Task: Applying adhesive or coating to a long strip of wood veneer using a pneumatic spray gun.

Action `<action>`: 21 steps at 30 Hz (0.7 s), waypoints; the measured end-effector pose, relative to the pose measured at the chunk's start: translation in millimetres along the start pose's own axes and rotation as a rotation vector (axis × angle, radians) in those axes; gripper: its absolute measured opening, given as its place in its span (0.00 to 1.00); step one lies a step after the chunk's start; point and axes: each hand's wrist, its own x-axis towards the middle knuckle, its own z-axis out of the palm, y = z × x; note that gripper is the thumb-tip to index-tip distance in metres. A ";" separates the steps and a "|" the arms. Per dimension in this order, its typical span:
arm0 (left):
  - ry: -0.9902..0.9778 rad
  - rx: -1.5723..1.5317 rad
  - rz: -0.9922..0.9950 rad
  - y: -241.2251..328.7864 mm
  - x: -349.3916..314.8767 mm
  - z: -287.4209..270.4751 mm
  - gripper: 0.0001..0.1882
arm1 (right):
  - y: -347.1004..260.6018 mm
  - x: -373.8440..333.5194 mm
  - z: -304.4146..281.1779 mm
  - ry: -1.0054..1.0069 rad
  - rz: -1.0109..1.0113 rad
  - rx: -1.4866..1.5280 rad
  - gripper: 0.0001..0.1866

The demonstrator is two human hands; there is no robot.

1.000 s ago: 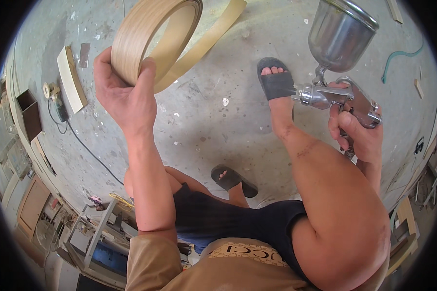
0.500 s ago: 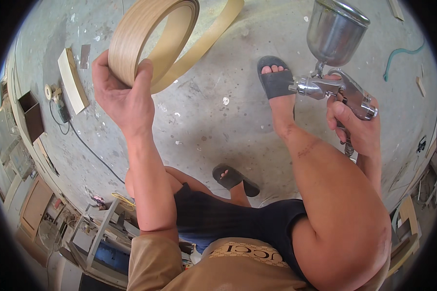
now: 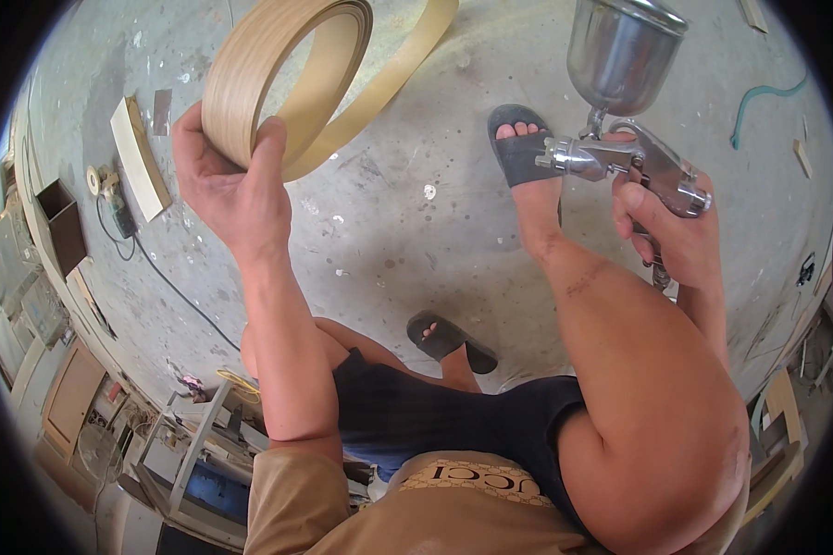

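My left hand (image 3: 233,185) grips the lower edge of a roll of wood-grain edge banding (image 3: 241,88), thumb on the inner side and fingers round the outside. A loose tail of the band, pale yellow on its face, runs up and to the right from the roll. On the right, my right hand (image 3: 671,222) is closed round the handle of a silver spray gun (image 3: 611,159) with a metal cup (image 3: 620,60) on top. Its nozzle points left, toward the roll, with a gap between them. The trigger is partly hidden by my fingers.
My sandalled feet rest on the paint-spotted concrete floor (image 3: 389,231). At left lie a pale board (image 3: 141,157), a corded power tool (image 3: 113,203) and a brown open box (image 3: 60,222). A green hose (image 3: 759,100) lies at far right. A metal frame (image 3: 190,444) stands lower left.
The spray gun in my right hand has shifted slightly left and up. The roll in my left hand has moved a little to the left.
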 end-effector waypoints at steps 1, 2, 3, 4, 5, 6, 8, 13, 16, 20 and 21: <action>0.003 -0.001 0.002 0.4 0.0 0.3 0.21 | 1.0 1.5 -0.6 0.008 0.025 -0.031 0.19; 0.004 -0.001 0.003 0.6 0.0 0.1 0.21 | 2.3 2.9 -1.1 0.015 0.050 -0.061 0.18; 0.004 -0.003 -0.007 0.6 -0.1 -0.2 0.21 | 4.2 4.2 -1.2 0.015 0.050 -0.061 0.18; 0.005 -0.007 -0.017 0.6 -0.3 -0.1 0.21 | 6.0 5.2 -1.4 0.034 0.038 -0.079 0.18; 0.006 -0.008 -0.017 0.9 -0.4 0.2 0.21 | 7.1 6.0 -1.7 0.054 0.026 -0.096 0.17; 0.007 0.000 -0.014 1.4 -0.3 0.6 0.21 | 7.5 6.8 -1.9 0.054 0.026 -0.098 0.17; 0.009 0.011 -0.011 2.3 0.0 0.9 0.20 | 8.8 8.6 -1.9 0.118 0.026 -0.142 0.18; 0.000 -0.005 -0.015 2.9 0.4 0.3 0.20 | 13.0 11.0 -4.3 0.181 -0.017 -0.169 0.19; 0.006 -0.004 -0.008 2.9 0.5 0.6 0.20 | 11.6 10.1 -5.7 0.211 -0.051 -0.185 0.19; 0.014 -0.003 -0.002 4.9 0.4 -0.9 0.20 | 13.6 8.1 -6.6 0.282 -0.097 -0.222 0.20; 0.013 -0.001 0.000 5.5 0.6 -1.2 0.20 | 14.3 7.6 -7.4 0.281 -0.100 -0.222 0.20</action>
